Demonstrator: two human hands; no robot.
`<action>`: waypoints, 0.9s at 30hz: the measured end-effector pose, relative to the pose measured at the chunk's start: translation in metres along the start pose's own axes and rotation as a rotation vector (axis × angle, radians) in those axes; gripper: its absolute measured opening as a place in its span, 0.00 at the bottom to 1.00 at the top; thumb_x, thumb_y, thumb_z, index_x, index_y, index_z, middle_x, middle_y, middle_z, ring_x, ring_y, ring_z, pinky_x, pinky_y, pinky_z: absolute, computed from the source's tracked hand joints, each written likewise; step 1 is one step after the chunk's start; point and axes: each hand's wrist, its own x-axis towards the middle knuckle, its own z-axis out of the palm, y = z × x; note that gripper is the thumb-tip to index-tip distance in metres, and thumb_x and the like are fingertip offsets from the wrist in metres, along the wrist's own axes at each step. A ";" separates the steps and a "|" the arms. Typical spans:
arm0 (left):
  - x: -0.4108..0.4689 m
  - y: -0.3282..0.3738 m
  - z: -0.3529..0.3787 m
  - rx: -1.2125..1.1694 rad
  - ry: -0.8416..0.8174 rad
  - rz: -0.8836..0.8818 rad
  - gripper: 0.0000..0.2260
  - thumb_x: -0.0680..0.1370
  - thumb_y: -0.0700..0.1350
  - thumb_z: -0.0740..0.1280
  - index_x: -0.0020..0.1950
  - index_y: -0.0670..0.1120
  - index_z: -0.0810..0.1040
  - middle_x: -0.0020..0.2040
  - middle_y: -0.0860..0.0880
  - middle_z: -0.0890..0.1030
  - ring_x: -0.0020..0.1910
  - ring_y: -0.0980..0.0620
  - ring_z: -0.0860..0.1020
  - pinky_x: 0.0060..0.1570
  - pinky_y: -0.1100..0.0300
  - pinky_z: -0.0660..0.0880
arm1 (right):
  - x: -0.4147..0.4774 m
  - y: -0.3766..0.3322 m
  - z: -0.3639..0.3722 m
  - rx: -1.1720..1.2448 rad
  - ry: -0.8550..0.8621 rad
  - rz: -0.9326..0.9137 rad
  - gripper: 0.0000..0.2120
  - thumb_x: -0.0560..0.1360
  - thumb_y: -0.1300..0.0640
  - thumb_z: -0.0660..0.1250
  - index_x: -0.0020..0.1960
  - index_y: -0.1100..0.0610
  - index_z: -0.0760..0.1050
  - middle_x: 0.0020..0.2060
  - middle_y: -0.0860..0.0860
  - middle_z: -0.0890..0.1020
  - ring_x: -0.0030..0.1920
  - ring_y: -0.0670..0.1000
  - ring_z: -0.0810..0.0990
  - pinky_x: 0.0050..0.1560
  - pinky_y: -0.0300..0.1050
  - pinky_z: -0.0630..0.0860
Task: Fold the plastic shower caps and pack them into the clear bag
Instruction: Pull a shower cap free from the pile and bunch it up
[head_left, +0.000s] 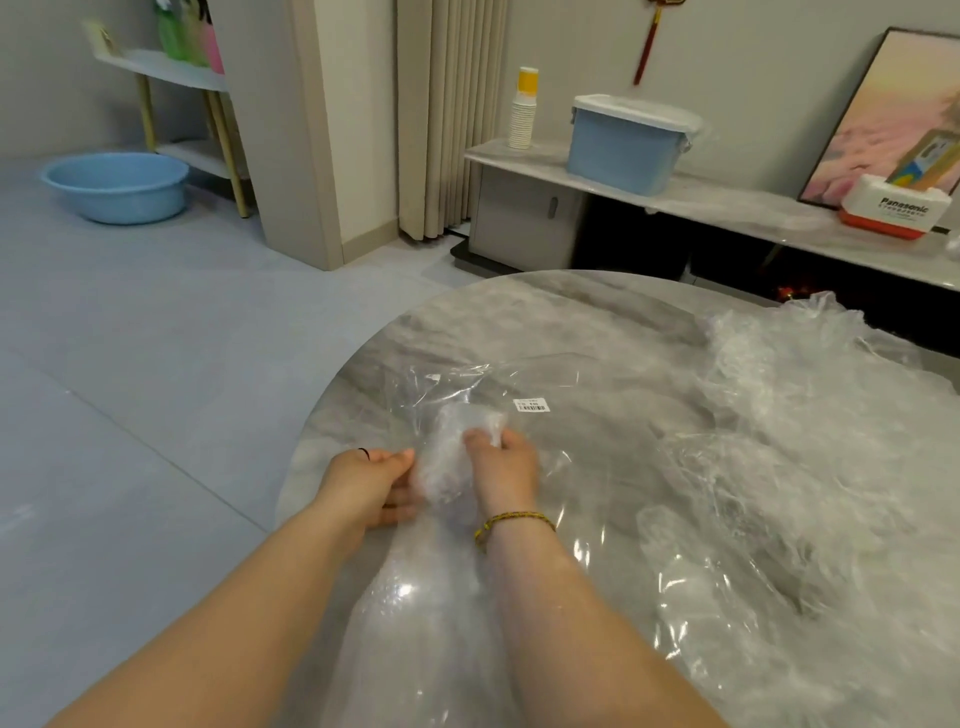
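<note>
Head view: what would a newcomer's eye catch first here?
The left hand and right hand grip a scrunched shower cap over the table, at the clear bag with its barcode label. A big heap of loose caps fills the table's right side. A blue basin sits on the floor, far left.

Blue basin (114, 187) seen on grey floor (130, 338), far left. Behind it, white shelf (166, 70) w/ gold legs; green + pink bottles (189, 36) stood on top. Beige curtain (449, 114) hung at centre. Paper cup stack (523, 111), blue lidded box (626, 148) and Panasonic box (891, 210) set on low console (727, 207). Framed pic (883, 104) leaned on wall at right. Red tassel (648, 47) hung above the box. Round marble table (519, 322) in fg.
</note>
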 end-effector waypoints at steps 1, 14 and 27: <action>-0.002 0.000 0.000 0.002 -0.027 -0.005 0.09 0.79 0.39 0.62 0.38 0.41 0.72 0.34 0.45 0.76 0.23 0.55 0.77 0.21 0.66 0.74 | 0.004 -0.002 0.001 0.004 -0.017 0.041 0.08 0.74 0.63 0.64 0.41 0.69 0.73 0.33 0.54 0.72 0.36 0.50 0.69 0.28 0.32 0.66; -0.006 -0.003 -0.006 0.043 -0.116 0.017 0.08 0.79 0.42 0.62 0.40 0.42 0.73 0.40 0.47 0.80 0.29 0.56 0.80 0.24 0.66 0.75 | 0.026 -0.015 0.031 0.388 -0.078 0.245 0.07 0.73 0.65 0.66 0.50 0.64 0.73 0.42 0.59 0.77 0.42 0.57 0.78 0.46 0.49 0.75; 0.002 -0.005 -0.002 0.041 -0.018 0.028 0.10 0.79 0.43 0.63 0.39 0.41 0.74 0.34 0.45 0.78 0.20 0.59 0.77 0.18 0.71 0.68 | 0.007 -0.025 0.019 0.202 -0.280 0.249 0.09 0.76 0.64 0.64 0.52 0.65 0.67 0.31 0.55 0.71 0.24 0.47 0.74 0.20 0.35 0.70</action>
